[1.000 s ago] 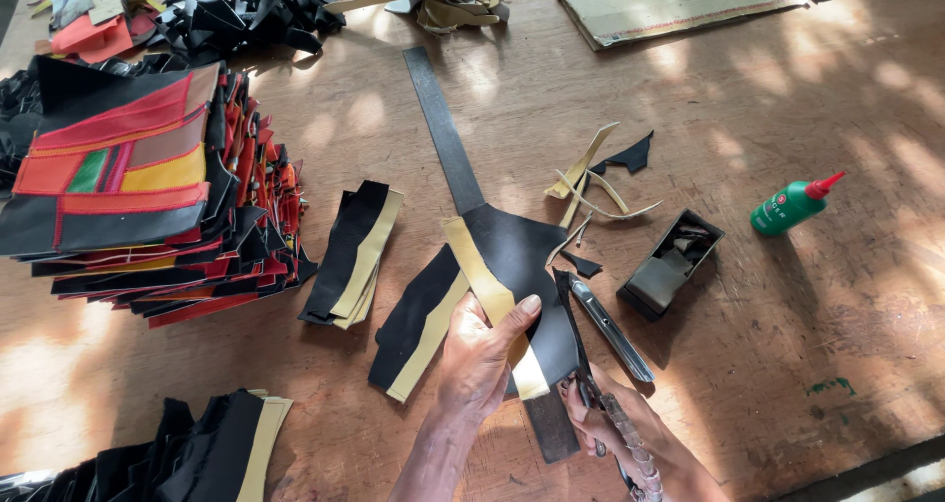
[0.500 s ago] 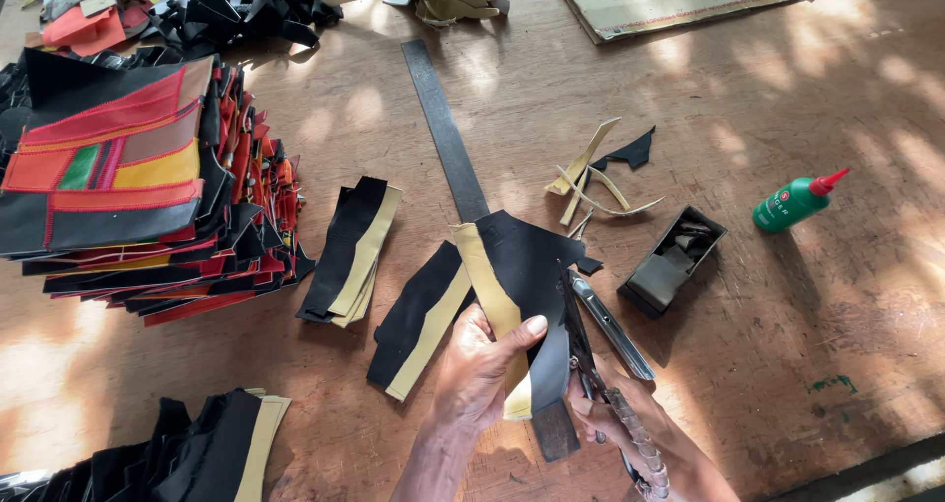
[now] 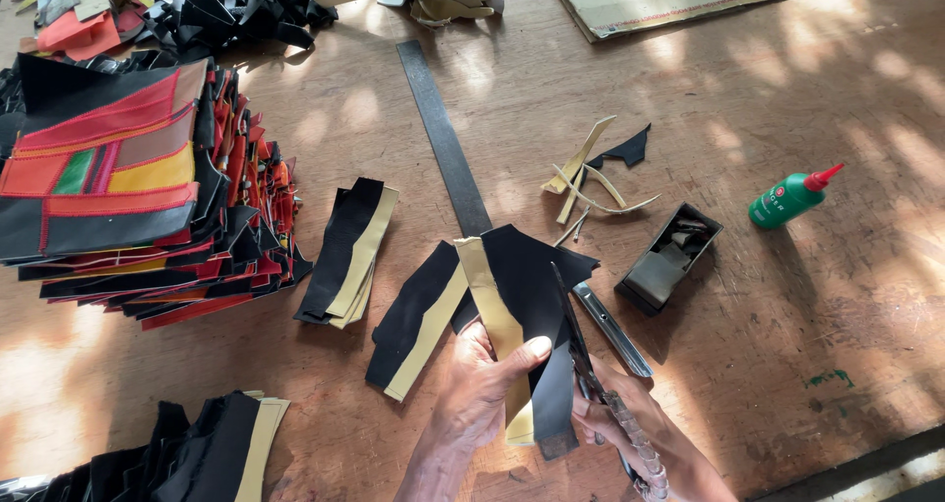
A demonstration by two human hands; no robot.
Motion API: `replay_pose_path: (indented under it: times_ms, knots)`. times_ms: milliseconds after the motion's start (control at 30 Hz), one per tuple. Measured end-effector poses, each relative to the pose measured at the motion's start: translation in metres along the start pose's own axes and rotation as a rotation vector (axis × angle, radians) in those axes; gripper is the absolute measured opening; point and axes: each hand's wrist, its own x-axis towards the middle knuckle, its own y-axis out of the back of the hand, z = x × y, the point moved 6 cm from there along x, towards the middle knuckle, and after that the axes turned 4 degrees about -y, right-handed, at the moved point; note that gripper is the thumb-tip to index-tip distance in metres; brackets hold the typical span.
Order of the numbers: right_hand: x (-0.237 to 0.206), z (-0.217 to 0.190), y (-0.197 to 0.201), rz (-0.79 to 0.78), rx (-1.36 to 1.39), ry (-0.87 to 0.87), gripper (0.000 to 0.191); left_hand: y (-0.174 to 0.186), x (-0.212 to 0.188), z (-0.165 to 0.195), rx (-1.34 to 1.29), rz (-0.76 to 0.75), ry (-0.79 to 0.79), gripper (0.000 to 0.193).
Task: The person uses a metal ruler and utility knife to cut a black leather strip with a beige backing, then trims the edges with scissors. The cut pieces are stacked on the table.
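- Left hand (image 3: 487,384) pinches a black-and-tan leather piece (image 3: 522,295) near the counter's (image 3: 807,295) front edge, thumb lying close to the cut line.
- Right hand (image 3: 630,418) is closed round scissors (image 3: 581,349), blades biting the piece's right side.
- Risk: thumb sits near the blades; a slip could nick it.
- Risk: the piece hangs limp, so the cut may wander.
- Blade tip probably overlaps the metal ruler (image 3: 448,143); hard to tell.

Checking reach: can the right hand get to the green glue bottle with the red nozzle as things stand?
Probably not right away: the right hand is closed around scissors. The green glue bottle with red nozzle lies far off to its right, though only bare wooden table lies between.
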Motion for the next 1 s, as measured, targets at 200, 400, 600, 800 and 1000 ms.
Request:
replay_pose_path:
  times_ms: [200, 400, 600, 800, 1000]
  knots:
    - [-0.002, -0.013, -0.001, 0.042, 0.159, -0.09, 0.039, 0.011, 0.005, 0.003, 0.264, 0.097, 0.032, 0.033]
    - [-0.008, -0.026, -0.006, 0.067, 0.072, 0.041, 0.04, -0.005, 0.025, 0.027, 0.264, 0.048, -0.083, 0.032]
    - [-0.007, -0.045, -0.001, 0.202, 0.068, -0.031, 0.039, -0.015, 0.028, 0.026, 0.211, 0.071, -0.037, 0.028]
    - [-0.014, -0.048, -0.009, 0.107, 0.298, 0.07, 0.044, -0.018, 0.029, 0.022, -0.047, -0.065, -0.009, 0.024]
    - [-0.008, -0.036, -0.012, 0.113, 0.26, 0.049, 0.052, -0.01, 0.041, 0.029, 0.098, -0.045, -0.117, 0.023]
